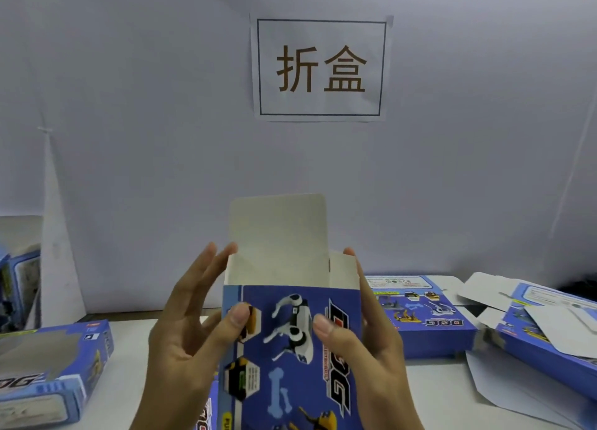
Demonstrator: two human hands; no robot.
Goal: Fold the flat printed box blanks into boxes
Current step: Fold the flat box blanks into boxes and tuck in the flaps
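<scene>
I hold a blue printed box (290,349) with a robot dog picture upright in front of me, its top end open. The white top flap (277,232) stands up at the far side and a small side flap (344,273) stands at the right. My left hand (190,329) grips the box's left side, thumb on the front panel, fingers straight along the side. My right hand (365,349) grips the right side, thumb on the front, fingertips reaching the right flap.
A folded window box (51,368) lies at the left on the white table (129,397). Behind my right hand lies another blue box (426,313). Flat and half-open blanks (542,326) pile at the right. More boxes (16,284) stack at the far left. A paper sign (321,67) hangs on the wall.
</scene>
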